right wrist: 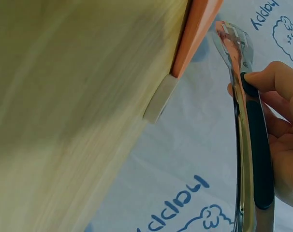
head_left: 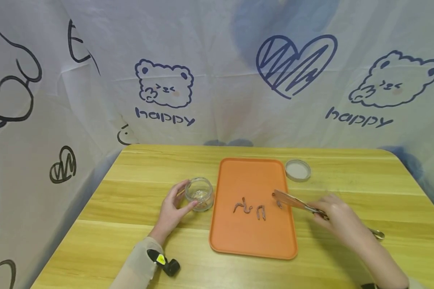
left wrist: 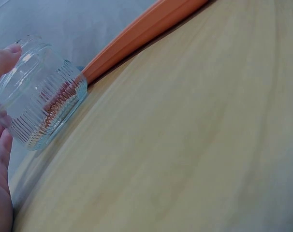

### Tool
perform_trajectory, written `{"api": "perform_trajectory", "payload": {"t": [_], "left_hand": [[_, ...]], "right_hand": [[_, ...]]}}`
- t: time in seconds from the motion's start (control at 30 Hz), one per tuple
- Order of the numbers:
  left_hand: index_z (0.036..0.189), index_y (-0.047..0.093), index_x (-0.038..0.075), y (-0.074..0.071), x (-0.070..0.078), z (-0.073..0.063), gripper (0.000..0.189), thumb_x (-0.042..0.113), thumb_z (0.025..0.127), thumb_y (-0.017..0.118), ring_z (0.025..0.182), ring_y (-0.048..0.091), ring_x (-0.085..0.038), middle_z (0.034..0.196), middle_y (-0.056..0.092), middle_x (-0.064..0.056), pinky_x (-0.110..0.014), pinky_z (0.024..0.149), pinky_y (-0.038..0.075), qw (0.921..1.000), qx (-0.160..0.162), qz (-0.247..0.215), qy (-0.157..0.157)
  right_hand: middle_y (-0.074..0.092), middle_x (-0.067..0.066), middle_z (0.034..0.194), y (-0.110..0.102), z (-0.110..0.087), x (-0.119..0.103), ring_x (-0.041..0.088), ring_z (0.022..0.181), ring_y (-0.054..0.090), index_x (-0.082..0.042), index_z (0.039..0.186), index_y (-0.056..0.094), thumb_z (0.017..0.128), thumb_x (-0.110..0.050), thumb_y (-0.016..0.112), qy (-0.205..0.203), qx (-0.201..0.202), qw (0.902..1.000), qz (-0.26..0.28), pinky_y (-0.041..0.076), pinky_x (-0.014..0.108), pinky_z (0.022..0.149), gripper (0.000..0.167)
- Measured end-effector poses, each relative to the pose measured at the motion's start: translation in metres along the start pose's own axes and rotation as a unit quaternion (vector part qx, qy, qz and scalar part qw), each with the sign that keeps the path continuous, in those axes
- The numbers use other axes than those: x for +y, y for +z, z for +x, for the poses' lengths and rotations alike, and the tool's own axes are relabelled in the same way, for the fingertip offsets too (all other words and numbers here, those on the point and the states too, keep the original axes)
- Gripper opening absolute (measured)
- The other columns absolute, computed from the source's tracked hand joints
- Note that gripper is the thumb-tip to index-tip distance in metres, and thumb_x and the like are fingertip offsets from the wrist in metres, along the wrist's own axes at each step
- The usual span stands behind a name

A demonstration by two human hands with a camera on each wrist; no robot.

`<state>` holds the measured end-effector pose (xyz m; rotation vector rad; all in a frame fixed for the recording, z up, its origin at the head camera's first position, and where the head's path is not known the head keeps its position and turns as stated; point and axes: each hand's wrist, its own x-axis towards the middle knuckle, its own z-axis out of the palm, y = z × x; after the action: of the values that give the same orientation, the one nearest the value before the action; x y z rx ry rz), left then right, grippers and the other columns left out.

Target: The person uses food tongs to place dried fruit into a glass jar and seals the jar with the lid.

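The tongs (head_left: 291,199) extend leftward from the right hand (head_left: 334,210), their tips above the right part of the orange tray (head_left: 253,237); the handle's far end shows beyond the forearm. The right hand is closed about the handle, its thumb (right wrist: 262,79) pressing the dark grip (right wrist: 259,145) and its fingers bent around the opposite side. Brown strips (head_left: 261,212) lie on the tray, well to the left of this hand (one short piece lies just below the tongs' tips; whether the tips grip anything cannot be told).

The jar (head_left: 199,194), of clear ribbed glass, stands upright just beside the tray's left edge, to the right of the left hand (head_left: 173,208). This hand is partly open, curved to the jar's width, and holds it between thumb and fingers (the thumb on the near side).

The lid (head_left: 298,170) lies at the tray's upper right corner. All rest on a wood-grain table (head_left: 108,237), behind which hangs a pale sheet (head_left: 220,96) printed with bears and hearts.
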<state>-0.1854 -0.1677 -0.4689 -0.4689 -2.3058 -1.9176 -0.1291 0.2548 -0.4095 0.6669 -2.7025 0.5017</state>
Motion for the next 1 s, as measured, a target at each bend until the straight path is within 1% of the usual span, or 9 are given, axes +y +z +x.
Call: {"api": "perform_trajectory", "payload": {"t": [0.1,0.27,0.43,0.6,0.83,1.0], "left_hand": [[0.14,0.038,-0.005,-0.0001,0.0004,0.0002,0.067,0.001,0.083,0.072,0.13,0.04,-0.037,0.143,0.039,-0.021,-0.038,0.109,0.035,1.0,0.0,0.002,0.0],[0.14,0.038,-0.005,-0.0005,0.0002,0.0006,0.067,0.001,0.083,0.072,0.131,0.039,-0.038,0.143,0.039,-0.021,-0.04,0.11,0.034,1.0,0.0,0.002,0.004],[0.14,0.038,-0.006,-0.0007,0.0003,0.001,0.067,0.0,0.083,0.072,0.131,0.038,-0.036,0.142,0.039,-0.021,-0.04,0.11,0.033,1.0,0.0,0.002,0.009],[0.139,0.038,-0.006,-0.0004,0.0009,0.0014,0.067,-0.002,0.082,0.072,0.132,0.037,-0.035,0.142,0.039,-0.022,-0.04,0.11,0.033,1.0,0.0,-0.003,0.009],[0.139,0.038,-0.007,0.0,0.0014,0.0007,0.066,-0.002,0.082,0.072,0.132,0.037,-0.036,0.142,0.038,-0.022,-0.041,0.11,0.033,0.9999,-0.001,-0.009,0.008],[0.139,0.038,-0.007,0.0003,0.0013,0.0002,0.067,-0.003,0.082,0.072,0.131,0.037,-0.036,0.142,0.038,-0.023,-0.041,0.11,0.033,0.9999,-0.002,-0.013,0.008]], "right_hand": [[0.063,-0.001,0.081,-0.0002,-0.0041,0.0027,0.017,0.075,0.056,-0.004,0.09,0.074,0.069,0.003,0.078,0.0,-0.006,0.9999,-0.009,0.053,0.03,0.056,0.022],[0.062,-0.002,0.077,0.0025,-0.0076,0.0057,0.018,0.073,0.056,-0.005,0.086,0.074,0.065,0.003,0.08,-0.017,0.0,0.9995,-0.028,0.054,0.031,0.055,0.023],[0.063,0.0,0.076,0.0014,-0.0053,0.0027,0.02,0.073,0.057,-0.003,0.087,0.074,0.066,0.003,0.079,-0.011,-0.013,0.9993,-0.034,0.055,0.032,0.057,0.022],[0.062,0.0,0.075,0.0011,-0.0015,-0.002,0.018,0.072,0.056,-0.003,0.086,0.074,0.067,0.004,0.079,-0.018,-0.027,0.9986,-0.043,0.053,0.028,0.054,0.021],[0.061,-0.001,0.072,0.0076,-0.0009,-0.0009,0.017,0.069,0.055,-0.004,0.081,0.074,0.063,0.007,0.081,-0.05,-0.002,0.998,-0.039,0.051,0.025,0.052,0.022],[0.06,-0.003,0.071,0.0094,-0.0013,-0.0005,0.015,0.068,0.054,-0.004,0.081,0.074,0.064,0.007,0.08,-0.043,0.002,0.9985,-0.033,0.051,0.024,0.051,0.021]]}}
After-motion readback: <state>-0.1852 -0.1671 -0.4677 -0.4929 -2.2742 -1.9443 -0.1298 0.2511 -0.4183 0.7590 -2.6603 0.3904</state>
